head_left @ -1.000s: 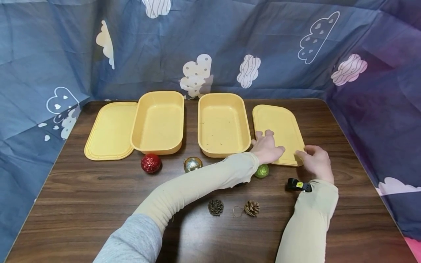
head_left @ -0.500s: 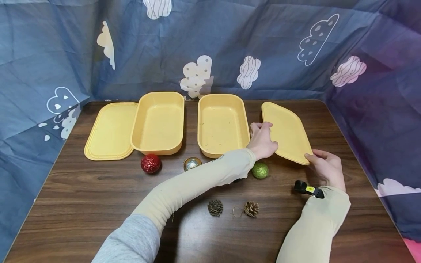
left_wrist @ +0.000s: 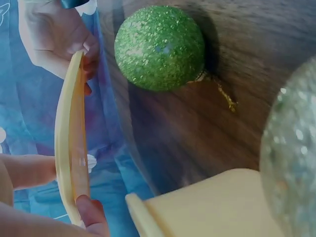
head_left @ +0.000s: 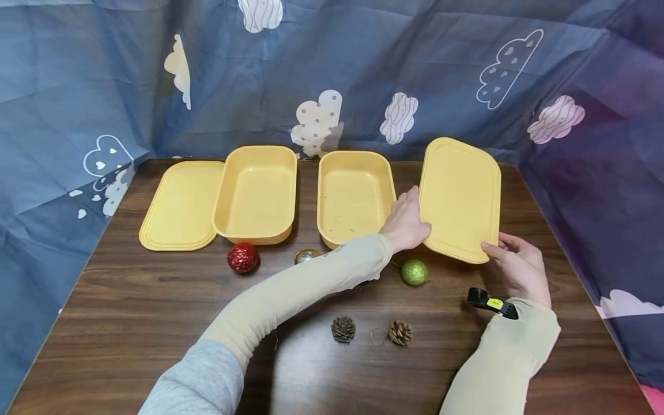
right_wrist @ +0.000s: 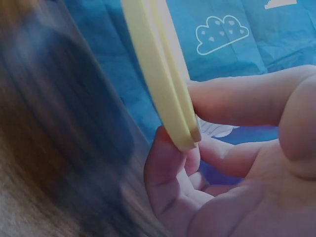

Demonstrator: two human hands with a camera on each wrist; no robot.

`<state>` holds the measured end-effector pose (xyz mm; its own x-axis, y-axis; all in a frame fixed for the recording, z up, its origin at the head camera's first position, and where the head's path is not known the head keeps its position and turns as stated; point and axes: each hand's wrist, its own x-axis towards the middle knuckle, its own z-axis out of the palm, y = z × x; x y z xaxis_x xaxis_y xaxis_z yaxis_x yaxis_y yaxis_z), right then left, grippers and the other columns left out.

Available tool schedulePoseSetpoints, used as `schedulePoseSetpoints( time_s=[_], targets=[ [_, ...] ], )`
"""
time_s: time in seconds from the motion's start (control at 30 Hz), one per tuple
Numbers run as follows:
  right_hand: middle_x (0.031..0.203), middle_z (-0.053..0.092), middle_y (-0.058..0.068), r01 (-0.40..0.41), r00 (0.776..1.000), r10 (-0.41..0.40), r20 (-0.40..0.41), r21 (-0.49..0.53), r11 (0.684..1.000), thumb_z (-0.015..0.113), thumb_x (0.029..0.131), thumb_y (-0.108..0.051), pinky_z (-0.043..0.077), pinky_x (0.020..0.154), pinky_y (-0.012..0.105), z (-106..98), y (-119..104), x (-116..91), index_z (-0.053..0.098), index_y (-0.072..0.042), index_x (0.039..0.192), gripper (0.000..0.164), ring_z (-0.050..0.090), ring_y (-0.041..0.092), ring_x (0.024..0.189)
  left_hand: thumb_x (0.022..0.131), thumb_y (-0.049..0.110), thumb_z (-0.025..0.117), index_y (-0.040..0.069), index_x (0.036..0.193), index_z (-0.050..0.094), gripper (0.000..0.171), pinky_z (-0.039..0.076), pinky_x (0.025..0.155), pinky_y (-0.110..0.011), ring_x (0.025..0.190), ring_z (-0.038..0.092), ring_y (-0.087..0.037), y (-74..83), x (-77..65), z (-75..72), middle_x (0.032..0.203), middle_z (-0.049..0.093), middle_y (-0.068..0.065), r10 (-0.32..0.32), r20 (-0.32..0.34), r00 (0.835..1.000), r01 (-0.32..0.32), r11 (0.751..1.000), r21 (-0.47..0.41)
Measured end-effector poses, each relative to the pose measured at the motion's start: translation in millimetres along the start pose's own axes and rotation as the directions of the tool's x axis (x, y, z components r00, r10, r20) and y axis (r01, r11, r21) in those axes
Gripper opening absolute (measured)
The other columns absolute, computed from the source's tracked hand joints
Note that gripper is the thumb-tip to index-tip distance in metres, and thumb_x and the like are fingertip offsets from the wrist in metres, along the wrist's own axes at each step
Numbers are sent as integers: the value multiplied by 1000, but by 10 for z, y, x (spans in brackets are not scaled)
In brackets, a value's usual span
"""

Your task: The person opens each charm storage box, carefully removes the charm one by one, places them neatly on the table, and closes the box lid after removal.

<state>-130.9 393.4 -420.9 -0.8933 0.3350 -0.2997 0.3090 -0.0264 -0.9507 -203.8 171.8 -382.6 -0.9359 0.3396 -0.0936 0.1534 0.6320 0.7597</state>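
A yellow lid [head_left: 459, 202] is held up off the table at the right, tilted with its broad face toward the head camera. My left hand [head_left: 407, 222] grips its left edge, and in the left wrist view fingers show on both sides of the lid [left_wrist: 69, 143]. At the lower right corner my right hand [head_left: 521, 268] pinches it between thumb and curled fingers, clear in the right wrist view on the lid's rim [right_wrist: 165, 79]. Beside the left hand stands an open yellow container [head_left: 355, 199], partly covered by that hand. A green glitter ball [head_left: 414, 272] lies just below the lid.
Further left stand another yellow container [head_left: 256, 199] and a second lid [head_left: 181, 207] lying flat. A red ball [head_left: 242, 257] sits before them. The left sleeve partly hides a silver-gold ball [head_left: 307, 256]. Two pine cones [head_left: 343, 329] lie nearer the front. A patterned cloth [head_left: 358, 75] hangs behind the table.
Both hands have taken hold of the right-hand lid and raised it from the table, tilting its far end up. The right hand has shifted slightly to the right.
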Motion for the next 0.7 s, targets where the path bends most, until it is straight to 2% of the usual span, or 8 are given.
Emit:
schedulePoseSetpoints(
  time_s=[0.1,0.2,0.27,0.33,0.43,0.53,0.7],
  targets=[
    [89,49,-6,27,1000,-27,-8,6,1000,75,83,-11,46,59,12,28,-30,-14,49,-11,110,38,50,1,72,86,16,64,10,148,32,70,37,108,-22,131,44,-16,-27,-23,-62,137,48,-3,25,5,1000,-25,999,23],
    [92,49,-5,43,999,-43,-10,7,999,74,83,-10,47,60,11,70,-64,-24,49,-12,108,36,51,1,74,85,17,66,13,139,43,59,41,100,-20,118,49,-14,-75,-47,-128,122,53,0,81,-10,997,-80,996,40],
    [94,49,-5,56,998,-57,-11,-17,998,74,83,-11,48,62,11,104,-87,-29,50,-13,108,35,51,1,76,84,18,68,14,135,46,56,41,98,-19,115,49,-13,-112,-61,-174,118,53,1,110,-20,994,-109,993,49],
    [94,49,-5,76,997,-77,-15,-52,996,74,84,-12,48,63,10,148,-116,-36,50,-14,108,33,50,1,79,84,19,69,14,136,46,57,41,100,-19,117,49,-12,-149,-76,-223,121,54,1,126,-27,992,-124,991,48],
    [93,50,-6,112,993,-117,-24,-133,985,72,85,-14,46,63,10,223,-166,-54,52,-16,107,30,50,2,78,85,22,69,12,143,39,67,38,107,-21,128,46,-13,-200,-106,-303,135,50,-1,106,-29,994,-105,994,39],
    [91,52,-9,151,986,-162,-25,-246,957,70,87,-16,46,62,11,306,-216,-77,52,-17,108,28,51,0,76,85,24,68,9,147,32,73,35,111,-23,134,43,-16,-253,-147,-390,143,44,-5,85,-36,996,-84,996,22],
    [91,52,-12,208,974,-225,7,-416,885,67,89,-22,49,64,11,433,-288,-111,50,-5,122,41,54,-2,76,85,22,68,8,149,30,75,40,106,-25,125,46,-18,-354,-218,-518,134,43,-8,96,-64,993,-97,995,-14]
  ],
)
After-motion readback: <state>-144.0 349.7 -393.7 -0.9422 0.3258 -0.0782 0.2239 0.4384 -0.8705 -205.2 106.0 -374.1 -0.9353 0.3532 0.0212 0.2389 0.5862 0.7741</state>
